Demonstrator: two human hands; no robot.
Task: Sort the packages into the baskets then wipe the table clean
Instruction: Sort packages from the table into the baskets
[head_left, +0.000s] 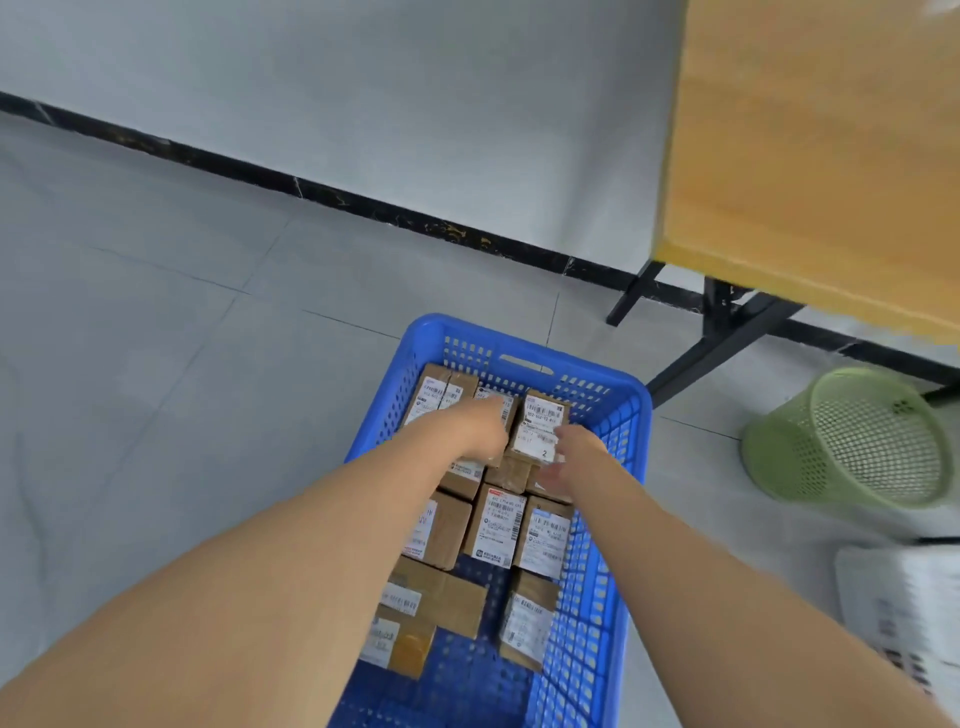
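**Head view: both hands reach into the blue basket of packages**

Grey tiled floor (156, 338) fills the left and centre of the frame, meeting a pale wall (363, 93) along a black skirting strip. A wooden table (810, 156) on black legs takes the upper right corner.

A blue basket (631, 415) with perforated walls stands on the floor at lower centre. To its right, well apart from it, a green mesh wastebasket (779, 457) sits below the table. A blurred white container (883, 587) shows at the lower right edge.

Brown cardboard packages (501, 525) with white barcode labels lie in rows inside the blue basket, most near its far end, with some blue floor bare at the near end.

Two bare forearms stretch from the bottom of the frame into the basket. The right hand (579, 449) grasps the lower right corner of the package marked 2 (537, 421), which lies in the far row beside the basket's right wall. The left hand (483, 428) lies over the middle package of that row. It is motion-blurred, with its fingers hidden, so I cannot tell whether it grips anything.
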